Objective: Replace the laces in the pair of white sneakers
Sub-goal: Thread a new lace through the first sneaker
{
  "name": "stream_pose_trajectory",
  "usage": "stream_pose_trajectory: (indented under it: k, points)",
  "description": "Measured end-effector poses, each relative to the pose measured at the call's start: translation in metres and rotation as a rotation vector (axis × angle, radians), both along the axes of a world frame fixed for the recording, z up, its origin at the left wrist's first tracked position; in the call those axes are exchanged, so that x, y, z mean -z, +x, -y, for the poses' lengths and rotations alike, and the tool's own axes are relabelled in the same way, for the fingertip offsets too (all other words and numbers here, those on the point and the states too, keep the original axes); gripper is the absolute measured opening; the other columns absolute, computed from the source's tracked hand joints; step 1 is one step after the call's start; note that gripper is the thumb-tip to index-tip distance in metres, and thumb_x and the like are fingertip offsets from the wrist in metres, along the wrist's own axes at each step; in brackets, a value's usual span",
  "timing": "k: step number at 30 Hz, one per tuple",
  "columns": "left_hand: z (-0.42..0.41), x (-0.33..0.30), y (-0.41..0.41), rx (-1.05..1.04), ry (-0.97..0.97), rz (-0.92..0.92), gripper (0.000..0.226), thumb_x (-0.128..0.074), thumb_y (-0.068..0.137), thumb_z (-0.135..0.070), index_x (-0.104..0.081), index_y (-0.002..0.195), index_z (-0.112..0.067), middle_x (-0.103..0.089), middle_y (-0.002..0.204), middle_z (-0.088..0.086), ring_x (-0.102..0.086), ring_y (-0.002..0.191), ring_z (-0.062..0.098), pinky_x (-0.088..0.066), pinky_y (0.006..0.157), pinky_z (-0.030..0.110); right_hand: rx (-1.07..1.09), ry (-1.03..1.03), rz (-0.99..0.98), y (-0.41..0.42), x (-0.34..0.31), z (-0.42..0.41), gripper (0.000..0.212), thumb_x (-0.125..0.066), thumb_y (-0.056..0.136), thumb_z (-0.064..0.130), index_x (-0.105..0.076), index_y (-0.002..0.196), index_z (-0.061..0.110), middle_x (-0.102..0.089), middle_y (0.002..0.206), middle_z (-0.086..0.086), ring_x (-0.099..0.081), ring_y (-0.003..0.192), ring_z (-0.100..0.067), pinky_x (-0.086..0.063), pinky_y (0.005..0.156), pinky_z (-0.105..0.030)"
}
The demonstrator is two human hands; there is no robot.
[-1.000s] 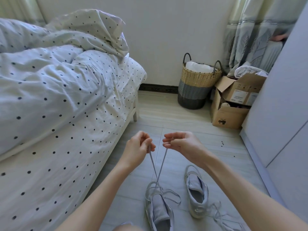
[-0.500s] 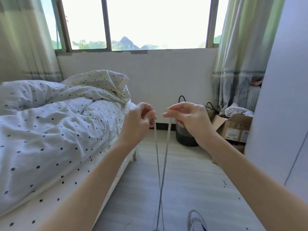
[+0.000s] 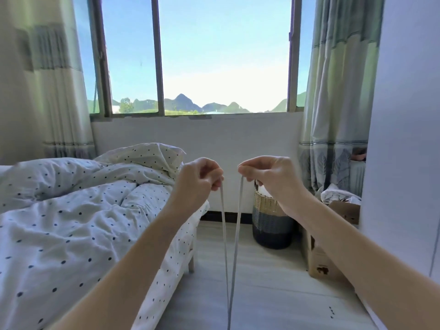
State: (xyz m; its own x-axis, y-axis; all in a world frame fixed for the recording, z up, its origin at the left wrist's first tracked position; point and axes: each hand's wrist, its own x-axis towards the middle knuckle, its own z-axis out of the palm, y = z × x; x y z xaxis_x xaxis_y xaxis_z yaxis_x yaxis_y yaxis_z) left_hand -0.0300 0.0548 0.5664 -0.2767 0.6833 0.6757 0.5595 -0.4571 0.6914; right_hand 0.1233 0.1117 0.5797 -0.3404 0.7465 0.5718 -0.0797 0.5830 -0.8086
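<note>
Both hands are raised at chest height in front of the window. My left hand (image 3: 198, 179) pinches one end of a flat white shoelace (image 3: 235, 246), and my right hand (image 3: 269, 175) pinches the other end. The two strands hang straight down, draw together and leave the frame at the bottom edge. The white sneakers are out of view below the frame.
A bed with a dotted white duvet (image 3: 71, 222) fills the left. A woven basket (image 3: 269, 220) stands by the far wall, with a cardboard box (image 3: 333, 246) to its right. A white wardrobe (image 3: 404, 139) lines the right side. Pale floor (image 3: 273, 294) lies between.
My view has tilted up from the floor to the window, so the sneakers dropped out of sight. Both hands rose with the lace ends and the strands now hang longer.
</note>
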Motion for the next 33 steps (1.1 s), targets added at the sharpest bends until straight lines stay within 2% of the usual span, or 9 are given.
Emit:
stream_pose_trajectory:
  k: [3,6,9,12,16,20,22,30,33]
  points:
    - [-0.002,0.001,0.001,-0.010,-0.057,-0.087,0.010,-0.058,0.089,-0.002,-0.063,0.081,-0.006,-0.063,0.067,0.003,-0.059,0.059,0.008,-0.052,0.065,0.021,0.015,-0.014,-0.004,-0.004,-0.001,-0.001,0.018,-0.076,0.075,0.010,-0.072,0.064,0.024,-0.067,0.060,0.004,-0.058,0.058,-0.005,-0.043,0.060,-0.019]
    - [-0.001,0.018,-0.002,-0.076,-0.099,-0.170,0.019,-0.061,0.086,-0.004,-0.062,0.072,-0.016,-0.065,0.067,0.006,-0.060,0.061,0.014,-0.053,0.067,0.028,-0.015,-0.058,-0.002,-0.005,0.013,0.000,0.017,-0.074,0.076,0.009,-0.072,0.066,0.022,-0.067,0.060,0.007,-0.058,0.059,-0.006,-0.043,0.055,-0.016]
    - [0.000,0.041,-0.006,-0.092,-0.156,-0.136,0.019,-0.060,0.087,-0.002,-0.062,0.071,-0.013,-0.066,0.068,0.010,-0.060,0.062,0.016,-0.054,0.069,0.031,-0.023,-0.101,0.071,-0.009,0.040,0.001,0.010,-0.074,0.077,0.009,-0.073,0.071,0.017,-0.067,0.062,0.005,-0.056,0.055,-0.003,-0.041,0.051,-0.011]
    - [0.000,0.059,-0.009,-0.102,-0.225,-0.137,0.018,-0.060,0.086,-0.002,-0.063,0.071,-0.011,-0.066,0.067,0.007,-0.061,0.060,0.012,-0.054,0.069,0.027,-0.029,-0.133,0.171,-0.014,0.067,0.002,0.010,-0.073,0.077,0.008,-0.073,0.072,0.017,-0.069,0.067,0.001,-0.059,0.058,-0.002,-0.044,0.054,-0.011]
    - [-0.001,0.077,-0.012,-0.051,-0.289,-0.030,0.018,-0.060,0.086,0.003,-0.064,0.071,-0.008,-0.065,0.065,0.008,-0.062,0.061,0.015,-0.056,0.067,0.026,-0.017,-0.220,0.141,-0.018,0.087,-0.003,0.013,-0.072,0.078,0.007,-0.073,0.072,0.019,-0.073,0.079,-0.009,-0.065,0.073,-0.011,-0.055,0.076,-0.023]
    - [-0.005,0.089,-0.015,-0.013,-0.315,0.062,0.020,-0.056,0.089,0.002,-0.061,0.073,-0.010,-0.066,0.071,0.009,-0.063,0.064,0.017,-0.056,0.066,0.024,0.006,-0.272,0.171,-0.018,0.097,-0.008,0.006,-0.072,0.079,0.012,-0.074,0.076,0.017,-0.069,0.070,-0.002,-0.057,0.061,-0.006,-0.045,0.058,-0.014]
    - [-0.006,0.092,-0.015,0.032,-0.335,0.119,0.018,-0.053,0.090,0.001,-0.060,0.077,-0.008,-0.068,0.079,0.011,-0.062,0.066,0.016,-0.055,0.062,0.019,0.005,-0.270,0.208,-0.020,0.100,-0.010,0.006,-0.072,0.080,0.012,-0.074,0.077,0.017,-0.066,0.067,0.000,-0.054,0.058,-0.004,-0.043,0.056,-0.014]
    - [-0.014,0.098,-0.015,0.086,-0.352,0.179,0.008,-0.056,0.091,-0.003,-0.059,0.083,-0.005,-0.071,0.081,0.009,-0.065,0.068,0.013,-0.055,0.062,0.020,-0.046,-0.254,0.205,-0.024,0.101,-0.021,0.011,-0.067,0.080,0.001,-0.072,0.082,0.010,-0.070,0.077,-0.013,-0.061,0.066,-0.013,-0.052,0.069,-0.022]
    - [-0.015,0.101,-0.012,0.133,-0.374,0.224,0.010,-0.055,0.092,-0.003,-0.056,0.082,-0.007,-0.070,0.079,0.007,-0.066,0.067,0.008,-0.056,0.063,0.020,-0.024,-0.209,0.230,-0.024,0.105,-0.024,0.011,-0.068,0.079,0.002,-0.071,0.079,0.012,-0.071,0.077,-0.012,-0.063,0.068,-0.014,-0.052,0.072,-0.027]
